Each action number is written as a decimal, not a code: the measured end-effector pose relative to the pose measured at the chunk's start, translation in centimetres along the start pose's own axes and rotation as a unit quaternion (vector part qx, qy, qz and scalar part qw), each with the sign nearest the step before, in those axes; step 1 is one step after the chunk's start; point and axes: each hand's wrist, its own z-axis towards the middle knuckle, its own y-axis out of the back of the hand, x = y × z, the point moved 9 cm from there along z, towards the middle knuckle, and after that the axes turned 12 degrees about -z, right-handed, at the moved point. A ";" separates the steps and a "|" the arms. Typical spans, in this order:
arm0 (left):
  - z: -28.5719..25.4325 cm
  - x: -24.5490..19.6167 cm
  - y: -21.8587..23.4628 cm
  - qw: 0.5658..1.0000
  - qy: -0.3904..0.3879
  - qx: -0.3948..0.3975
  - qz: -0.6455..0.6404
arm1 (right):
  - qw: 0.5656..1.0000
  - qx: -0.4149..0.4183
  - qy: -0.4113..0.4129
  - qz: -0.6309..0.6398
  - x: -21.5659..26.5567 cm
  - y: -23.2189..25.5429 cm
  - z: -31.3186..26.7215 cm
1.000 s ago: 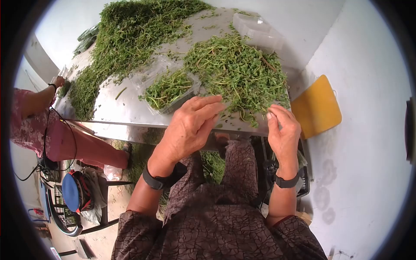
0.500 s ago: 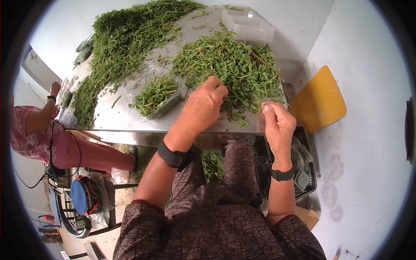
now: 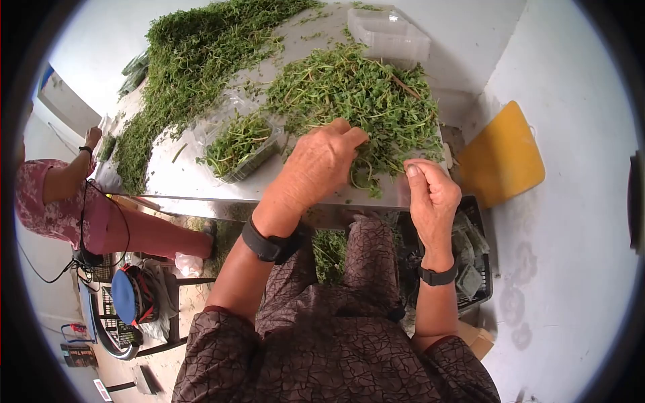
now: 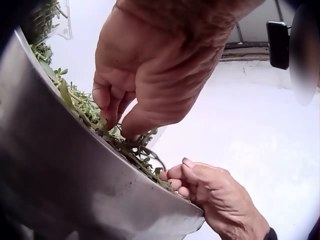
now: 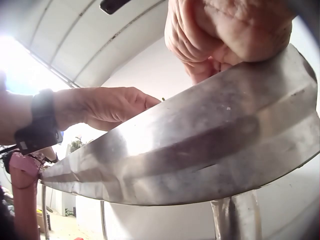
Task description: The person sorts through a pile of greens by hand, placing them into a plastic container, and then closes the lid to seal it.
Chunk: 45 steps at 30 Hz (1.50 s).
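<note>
Loose leafy green stems (image 3: 366, 94) lie heaped on a metal table (image 3: 181, 191). My left hand (image 3: 321, 164) is at the heap's front edge, its thumb and fingertips pinching stems in the left wrist view, where the hand (image 4: 155, 75) hangs over the greens (image 4: 82, 105). To its right, my right hand (image 3: 435, 195) rests by the table's front edge with curled fingers, thumb against the index finger. Nothing shows in its grasp; stem ends come close to its fingertips in the left wrist view. A clear plastic box (image 3: 259, 163) filled with stems stands left of my left hand.
A larger heap of greens (image 3: 195, 67) covers the table's left and back. Clear empty boxes (image 3: 390, 37) are stacked at the back right. A yellow board (image 3: 504, 161) leans on the right wall, above a black crate (image 3: 480, 282). Another person (image 3: 60, 201) stands at the left.
My left hand, open a second ago, has moved forward and right into the heap's front edge and pinched stems. My right hand has curled further beside the table edge. The head view has shifted slightly.
</note>
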 end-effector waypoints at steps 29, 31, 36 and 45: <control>-1.4 -0.5 -1.0 0.998 0.009 0.011 -0.059 | 0.999 0.004 0.024 -0.044 0.6 0.0 -0.1; -1.1 -0.4 -2.0 1.000 0.001 0.024 -0.006 | 0.998 0.003 0.026 -0.049 0.6 0.0 -0.1; -0.3 0.2 0.5 0.996 -0.043 -0.070 -0.041 | 0.998 0.007 0.023 -0.057 0.7 0.0 -0.1; -4.2 2.9 6.2 0.968 0.138 -0.112 -0.180 | 0.997 -0.003 0.035 -0.066 0.9 -0.1 -0.1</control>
